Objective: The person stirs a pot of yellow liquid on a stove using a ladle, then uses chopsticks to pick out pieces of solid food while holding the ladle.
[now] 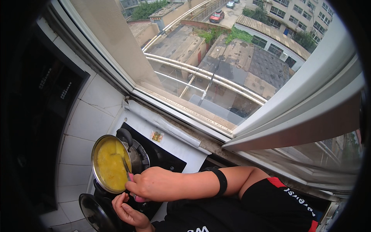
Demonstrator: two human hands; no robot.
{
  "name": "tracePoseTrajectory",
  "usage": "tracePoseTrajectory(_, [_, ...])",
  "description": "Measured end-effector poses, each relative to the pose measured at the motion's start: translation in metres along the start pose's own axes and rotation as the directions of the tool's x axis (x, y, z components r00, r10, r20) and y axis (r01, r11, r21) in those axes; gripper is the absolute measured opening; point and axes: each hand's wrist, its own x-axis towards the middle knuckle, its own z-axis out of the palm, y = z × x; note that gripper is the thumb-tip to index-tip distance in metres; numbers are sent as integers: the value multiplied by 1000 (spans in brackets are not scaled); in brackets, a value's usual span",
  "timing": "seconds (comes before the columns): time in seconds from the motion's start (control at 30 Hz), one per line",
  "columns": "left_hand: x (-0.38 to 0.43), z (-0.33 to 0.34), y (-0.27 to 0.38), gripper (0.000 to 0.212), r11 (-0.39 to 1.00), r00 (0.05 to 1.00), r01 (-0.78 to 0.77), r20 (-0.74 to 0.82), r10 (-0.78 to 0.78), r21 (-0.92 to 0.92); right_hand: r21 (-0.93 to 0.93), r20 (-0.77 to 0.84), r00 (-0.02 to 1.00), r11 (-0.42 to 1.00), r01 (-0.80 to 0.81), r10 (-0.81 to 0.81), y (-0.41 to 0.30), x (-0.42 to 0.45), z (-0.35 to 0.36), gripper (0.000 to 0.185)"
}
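Observation:
A stainless steel pot (139,158) with black side handles stands on the black glass hob, full of yellow liquid food (108,165). A utensil with a pink handle (139,199) and a dark metal shaft reaches into the yellow food. Its handle is in my right hand (149,182), fingers closed round it, at the pot's near right edge. Just below, my left hand (129,210) is raised beside the pot with its fingers loosely curled, and no object shows in it. The end of the utensil in the food is partly hidden.
A black lid with a knob (94,211) lies at lower left. Behind the hob, a small clear packet of colourful pieces (157,136) rests on the white counter (185,156). A rolled white sheet (162,123) lies along the window sill. A tiled wall (87,121) stands left of the pot.

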Motion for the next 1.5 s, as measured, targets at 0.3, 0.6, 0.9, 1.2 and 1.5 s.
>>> tracePoseTrajectory(0.3, [3,-1,-2,34,1000,1000,-30,-1,30,6,122,-26,997,990,-68,72,-1,8,7,25])
tracePoseTrajectory(0.6, [2,-7,-10,36,999,999,-1,39,2,-33,359,-64,975,916,-176,212,3,14,20,20])
tracePoseTrajectory(0.9, [5,-6,-13,34,1000,999,-11,37,11,-7,495,-161,910,829,-260,382,7,14,21,18])
tracePoseTrajectory(1.2, [7,-3,-15,34,1000,999,-15,37,16,-26,552,-207,871,788,-272,445,7,8,22,14])
tracePoseTrajectory(1.5, [8,-3,-16,35,1000,999,-9,36,10,-12,533,-279,867,817,-218,413,2,1,22,15])
